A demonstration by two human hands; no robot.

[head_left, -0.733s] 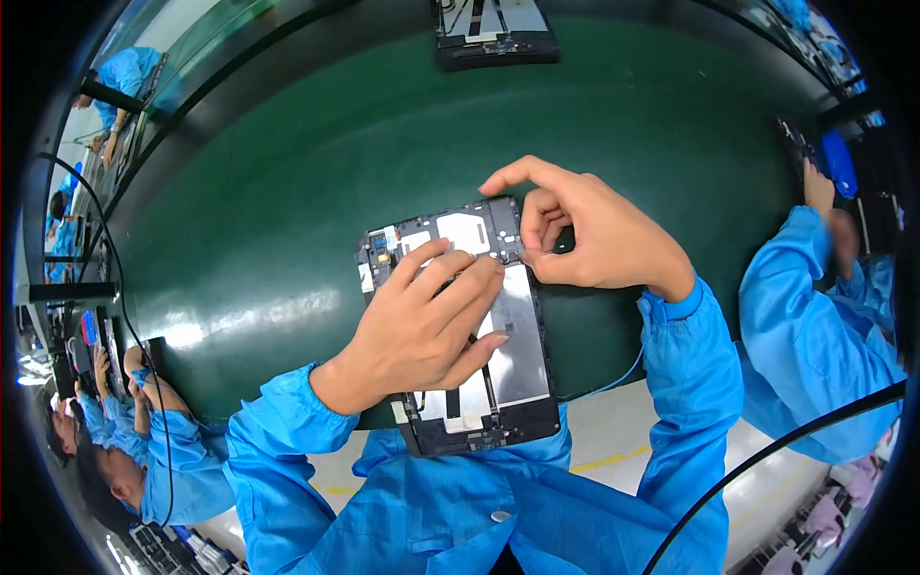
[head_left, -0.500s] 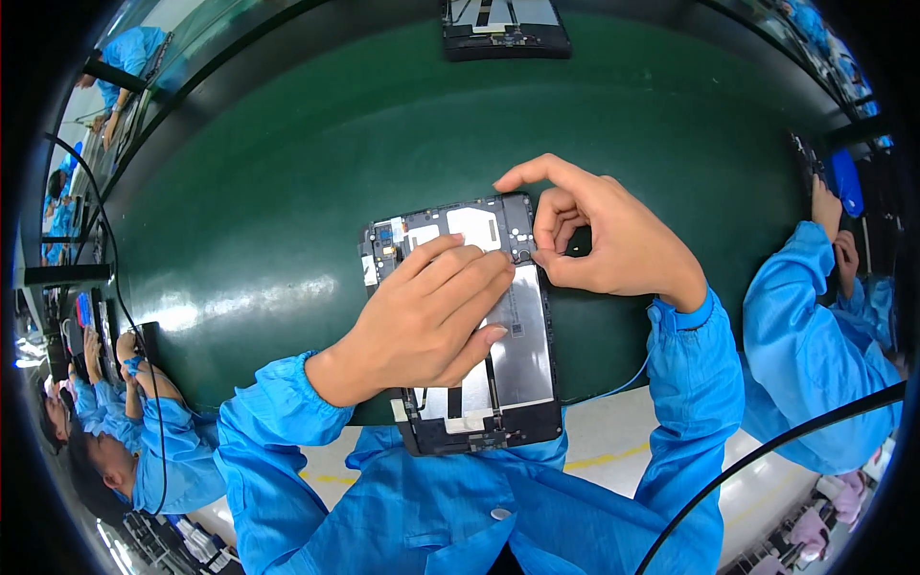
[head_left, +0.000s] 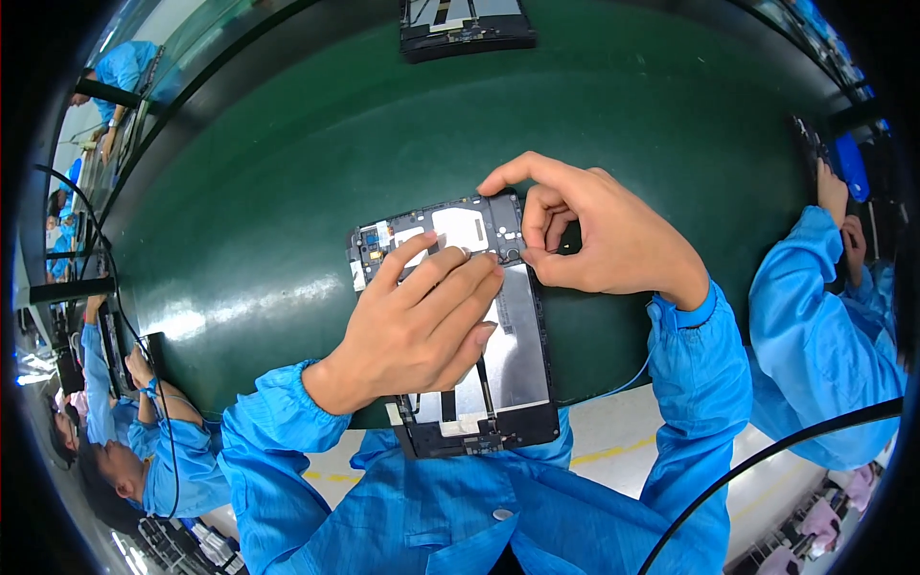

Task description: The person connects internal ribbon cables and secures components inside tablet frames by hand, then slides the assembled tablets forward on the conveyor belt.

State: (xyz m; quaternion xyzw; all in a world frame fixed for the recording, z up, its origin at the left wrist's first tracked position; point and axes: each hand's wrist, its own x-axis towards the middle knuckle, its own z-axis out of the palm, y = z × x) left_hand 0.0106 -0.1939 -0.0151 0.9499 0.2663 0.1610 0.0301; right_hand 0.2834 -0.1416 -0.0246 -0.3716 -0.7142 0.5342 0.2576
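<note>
An opened tablet (head_left: 522,335) lies in front of me with its inside up, showing silver plates, a dark circuit strip along the far end and black ribbon cables. Its near end overhangs the table's front edge. My left hand (head_left: 412,321) rests across the tablet, fingers stretched out and covering its left middle part. At the far right corner, my right hand (head_left: 604,235) has thumb and a bent finger pressed together against the tablet's side edge. Its index finger reaches over to the far edge. Whatever sits in that pinch is too small to make out.
Another opened tablet (head_left: 468,38) lies at the far edge of the green table (head_left: 287,192). Co-workers in blue sleeves sit at left and right, one right-hand worker's hand (head_left: 832,192) near a blue object (head_left: 850,168). A black cable (head_left: 767,460) crosses the lower right.
The view has shifted slightly, so the far tablet appears further left. Both my hands keep nearly the same place on the tablet. At the left, a co-worker's arms have moved.
</note>
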